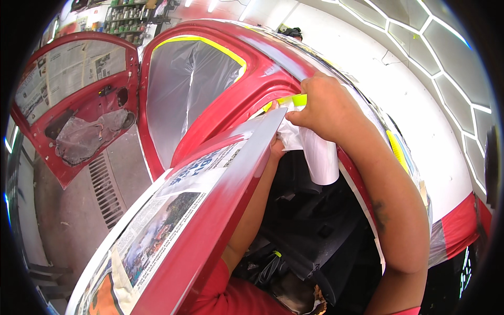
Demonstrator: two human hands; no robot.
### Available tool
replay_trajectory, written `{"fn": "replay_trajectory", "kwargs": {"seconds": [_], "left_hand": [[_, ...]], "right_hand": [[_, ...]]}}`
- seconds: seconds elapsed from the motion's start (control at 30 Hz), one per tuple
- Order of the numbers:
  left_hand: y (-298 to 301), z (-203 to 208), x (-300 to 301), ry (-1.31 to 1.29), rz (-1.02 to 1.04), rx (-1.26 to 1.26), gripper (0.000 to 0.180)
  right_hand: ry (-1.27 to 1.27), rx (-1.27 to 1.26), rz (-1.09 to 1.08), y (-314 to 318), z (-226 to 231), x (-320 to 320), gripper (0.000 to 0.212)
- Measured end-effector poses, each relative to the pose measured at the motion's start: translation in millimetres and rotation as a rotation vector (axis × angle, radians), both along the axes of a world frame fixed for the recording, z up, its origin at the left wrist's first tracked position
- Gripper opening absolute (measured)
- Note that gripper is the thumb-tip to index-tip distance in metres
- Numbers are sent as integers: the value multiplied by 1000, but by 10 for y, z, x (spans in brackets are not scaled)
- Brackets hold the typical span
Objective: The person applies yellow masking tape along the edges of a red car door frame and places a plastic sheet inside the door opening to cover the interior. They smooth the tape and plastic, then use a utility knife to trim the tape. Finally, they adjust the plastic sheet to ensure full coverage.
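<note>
My right hand (317, 105) is closed around the top of a white roll of masking film (321, 163), which hangs down in the car's door opening. A strip of yellow-green masking tape (300, 100) runs along the film's upper edge, beside the red door frame (252, 92). My left hand (276, 148) reaches up behind the edge of the open red door (210, 231). Its fingers, partly hidden by that door, close on the loose film near the tape.
Newspaper (173, 220) covers the near door's window. Another red door (100, 97) stands open at the left, and clear plastic edged with yellow tape covers a car window (194, 79). Below my arms lies the dark car interior (315, 220). A floor grate (105, 189) and shelves with cans (126, 21) lie beyond.
</note>
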State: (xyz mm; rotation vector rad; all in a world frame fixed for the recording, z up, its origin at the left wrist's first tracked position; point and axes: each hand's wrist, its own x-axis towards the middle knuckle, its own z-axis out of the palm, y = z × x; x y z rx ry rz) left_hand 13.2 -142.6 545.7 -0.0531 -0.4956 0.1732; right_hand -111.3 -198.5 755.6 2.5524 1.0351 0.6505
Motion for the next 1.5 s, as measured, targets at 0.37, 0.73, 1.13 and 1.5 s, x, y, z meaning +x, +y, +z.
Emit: {"fn": "replay_trajectory", "kwargs": {"seconds": [0.37, 0.73, 1.13, 1.5], "left_hand": [[-33, 12, 215, 102, 131, -133, 33], [-103, -55, -8, -106, -108, -90, 33], [213, -282, 27, -113, -240, 36, 31], [56, -47, -35, 72, -106, 133, 29]], "right_hand": [[45, 20, -25, -48, -103, -32, 44], [94, 84, 6, -176, -140, -53, 48], [63, 64, -20, -178, -279, -136, 50], [81, 114, 20, -232, -307, -100, 49]]}}
